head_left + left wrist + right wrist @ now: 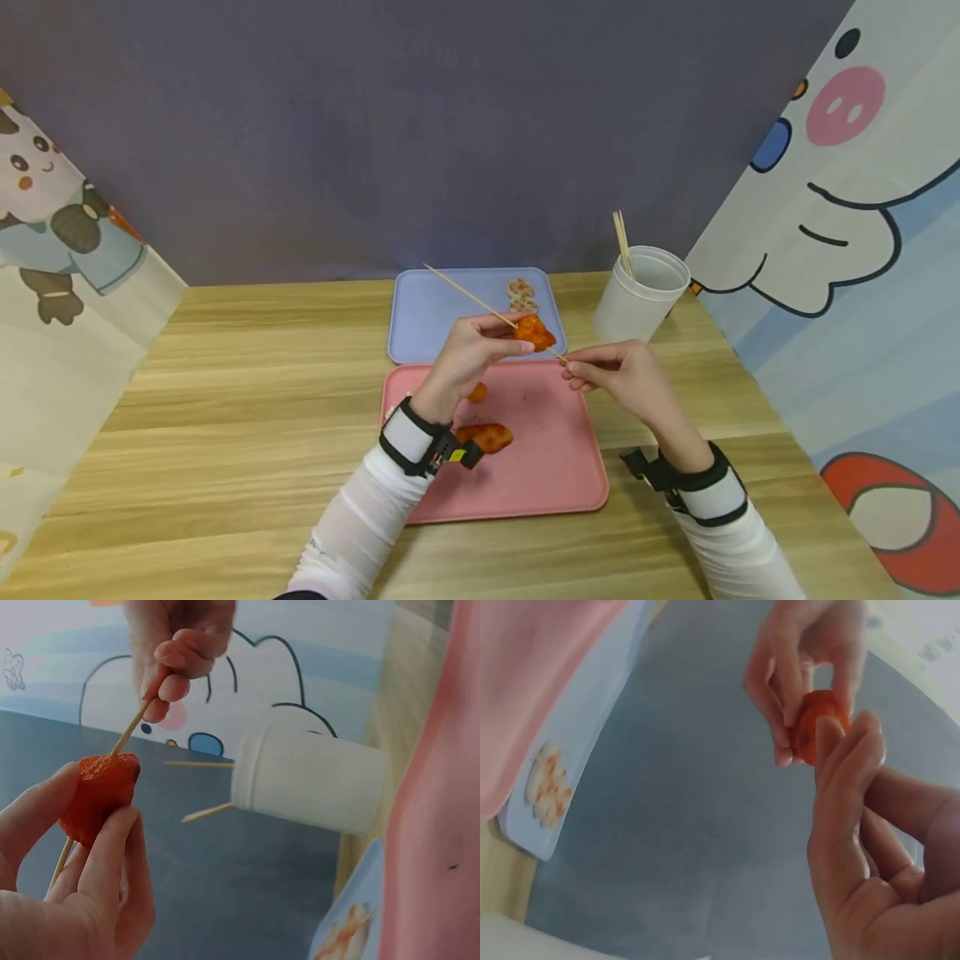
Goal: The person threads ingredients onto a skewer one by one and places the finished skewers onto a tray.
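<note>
My left hand (467,348) pinches a glossy orange-red food chunk (534,332) between thumb and fingers, above the trays. A thin bamboo skewer (467,292) runs through the chunk, its long end slanting up to the left. On the other side, my right hand (628,377) pinches the short end of the skewer with thumb and fingertips. In the left wrist view that skewer end (130,730) shows between the chunk and the right fingers. The right wrist view has the chunk (819,724) partly hidden behind the right fingertips.
Below the hands lies a pink tray (540,467) with a browned orange wing-shaped piece (489,437) and a small orange ball (477,392). Behind it, a blue tray (427,308) bears pale holed slices (521,295). A white cup (636,304) with several skewers (622,242) stands right.
</note>
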